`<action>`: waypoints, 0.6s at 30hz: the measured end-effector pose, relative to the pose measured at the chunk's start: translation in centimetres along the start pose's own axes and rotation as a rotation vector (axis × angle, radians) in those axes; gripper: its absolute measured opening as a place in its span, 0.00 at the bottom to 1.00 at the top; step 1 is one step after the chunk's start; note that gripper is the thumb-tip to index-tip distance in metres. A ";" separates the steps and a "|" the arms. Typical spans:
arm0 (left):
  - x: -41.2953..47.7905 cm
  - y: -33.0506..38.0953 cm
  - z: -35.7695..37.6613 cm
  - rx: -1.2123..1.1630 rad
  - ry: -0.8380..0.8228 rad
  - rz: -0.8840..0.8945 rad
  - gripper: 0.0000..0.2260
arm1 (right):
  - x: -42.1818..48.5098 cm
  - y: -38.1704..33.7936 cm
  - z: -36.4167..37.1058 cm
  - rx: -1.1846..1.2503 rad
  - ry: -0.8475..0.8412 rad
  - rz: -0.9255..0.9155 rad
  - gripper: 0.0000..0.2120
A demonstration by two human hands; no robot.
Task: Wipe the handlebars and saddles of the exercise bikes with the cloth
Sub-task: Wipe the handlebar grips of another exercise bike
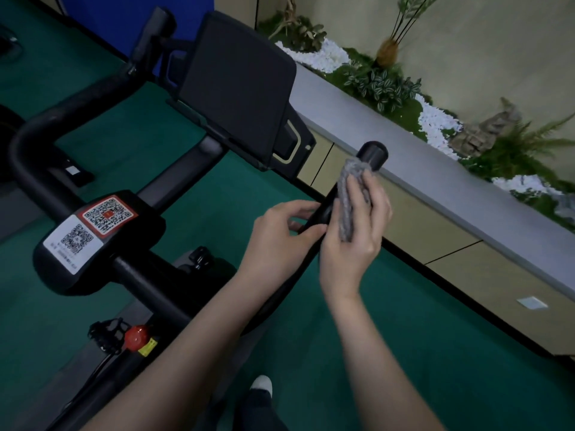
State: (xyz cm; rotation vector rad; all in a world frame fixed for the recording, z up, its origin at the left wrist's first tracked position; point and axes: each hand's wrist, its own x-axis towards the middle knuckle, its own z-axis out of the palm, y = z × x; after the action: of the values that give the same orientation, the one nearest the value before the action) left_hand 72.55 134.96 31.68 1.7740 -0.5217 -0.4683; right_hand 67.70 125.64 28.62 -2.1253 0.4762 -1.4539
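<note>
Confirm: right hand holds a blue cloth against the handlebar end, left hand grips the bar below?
Wrong colour: the head view shows the cloth is grey. The right hand holds it against the handlebar end; the left hand grips the bar below.

Grey fuzzy cloth [346,214], probably folded, is sitting bunched against black handlebar [373,154], just below its capped end.

The cloth [351,197] and right hand [351,250] hide part of the handlebar [373,155]; label [73,242] print is illegible.
</note>
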 end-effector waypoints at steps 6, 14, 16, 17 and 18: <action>0.1 -0.2 0.2 -0.022 0.008 -0.008 0.12 | -2.9 -2.1 0.4 0.279 0.073 0.482 0.20; 0.1 -0.5 0.3 -0.054 0.013 -0.028 0.12 | 0.6 -1.1 0.0 0.610 0.249 0.684 0.15; 0.1 -0.6 0.3 -0.057 0.011 -0.024 0.12 | 0.2 -1.3 0.0 0.649 0.266 0.713 0.14; 0.1 -0.7 0.4 -0.058 0.011 -0.024 0.12 | -0.2 -1.5 -0.1 0.682 0.276 0.743 0.14; 0.1 -0.8 0.3 -0.060 0.011 -0.024 0.12 | -0.6 -1.7 -0.1 0.717 0.286 0.778 0.15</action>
State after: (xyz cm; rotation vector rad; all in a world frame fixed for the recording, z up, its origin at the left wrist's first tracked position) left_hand 72.53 134.80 30.85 1.7264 -0.4749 -0.4855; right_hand 67.43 127.32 29.23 -1.0018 0.6611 -1.1952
